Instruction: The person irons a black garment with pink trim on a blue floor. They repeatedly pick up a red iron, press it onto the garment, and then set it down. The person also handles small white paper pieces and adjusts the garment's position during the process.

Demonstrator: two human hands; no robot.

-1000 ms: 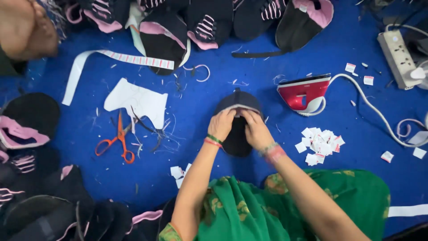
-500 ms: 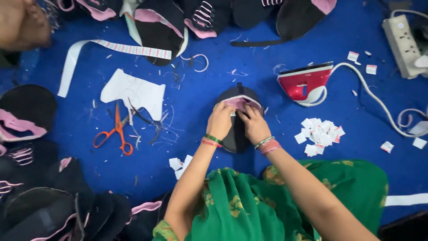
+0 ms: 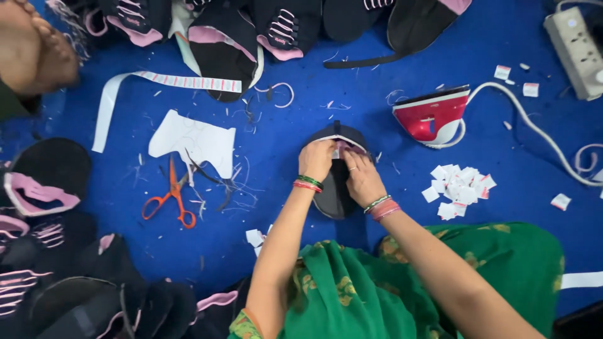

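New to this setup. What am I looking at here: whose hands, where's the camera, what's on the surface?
No machine: a person works with bare hands, filmed by one camera on their head, looking down. The left hand and right hand both press on a black fabric shoe-upper piece lying on the blue cloth surface. Around it: orange-handled scissors, a white cut paper pattern, a red and white iron, a pile of small white paper squares, and more black-and-pink shoe uppers.

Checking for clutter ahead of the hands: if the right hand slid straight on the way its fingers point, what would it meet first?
The right hand rests on the black shoe upper, fingers pointing up and slightly left. Beyond the upper's edge lies bare blue mat; then, probably, the black strap by the piled uppers.
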